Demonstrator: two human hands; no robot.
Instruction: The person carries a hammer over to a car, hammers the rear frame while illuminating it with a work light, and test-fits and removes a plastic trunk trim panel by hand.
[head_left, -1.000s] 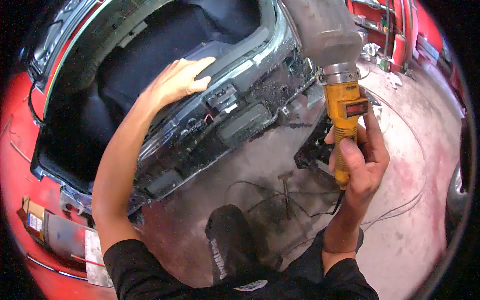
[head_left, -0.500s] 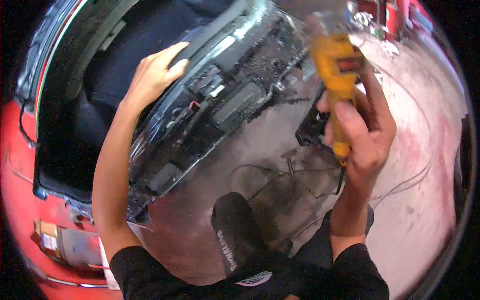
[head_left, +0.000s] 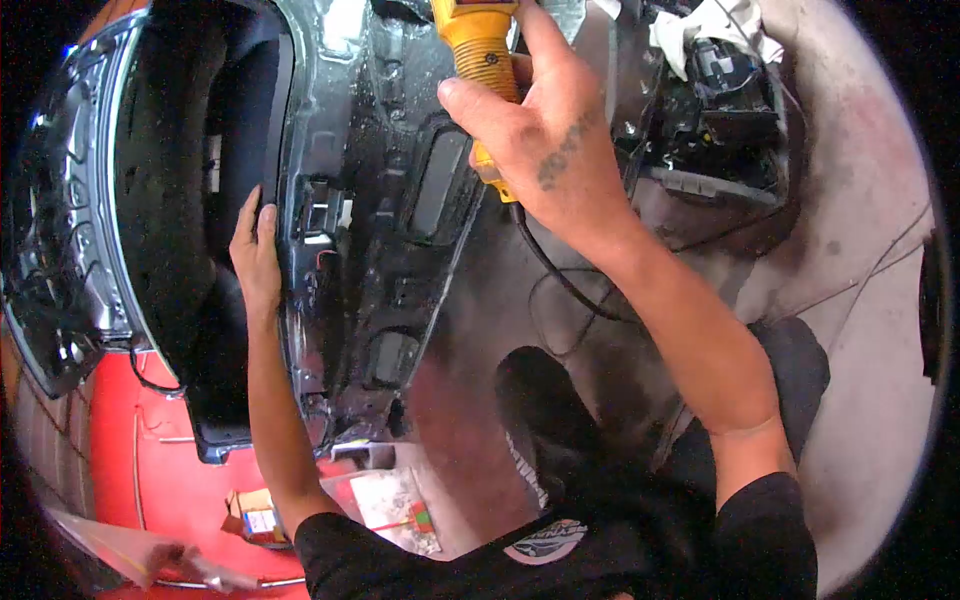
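My right hand (head_left: 550, 130) is wrapped round the ribbed body of a yellow corded angle grinder (head_left: 478, 45). The grinder's head runs out of the top of the view, and its black cord (head_left: 560, 275) hangs from the lower end. Dark smudges mark the back of this hand. My left hand (head_left: 258, 255) lies with fingers stretched out on the inner edge of a car's boot opening (head_left: 285, 150), holding nothing. Beside it stretches the car's bare dark rear panel (head_left: 375, 180), with a latch fitting (head_left: 318, 215) and rectangular vents (head_left: 440, 185).
To the left stands the raised boot lid (head_left: 85, 200). A black bin-like container (head_left: 725, 130) topped with a white cloth (head_left: 715, 35) is at upper right. Cables trail across the concrete floor (head_left: 850, 250). A small cardboard box (head_left: 258, 518) and a sheet of paper (head_left: 390, 505) lie lower left.
The view has turned, so the car panel now stands more upright in it. My right hand has brought the grinder leftward and up to the panel. My left hand is still at the boot edge.
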